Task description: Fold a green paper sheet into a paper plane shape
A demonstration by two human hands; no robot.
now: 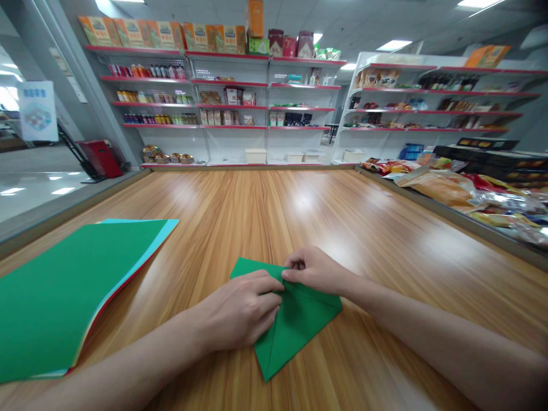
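Note:
A folded sheet of green paper (295,325) lies flat on the wooden table in front of me, with crease lines and folded flaps meeting near its middle. My left hand (246,305) rests on the paper's left part, its fingers curled and the tips pressed at the central fold. Thumb and bent fingers of my right hand (314,271) pinch the paper close to its upper edge, right beside the left fingertips. Part of the paper is hidden under both hands.
A stack of coloured sheets (77,274), green on top with light blue and red edges showing, lies at the left on the wooden table (214,211). Packaged snacks (449,188) fill a display to the right. Stocked shelves (231,83) stand beyond the table's far edge.

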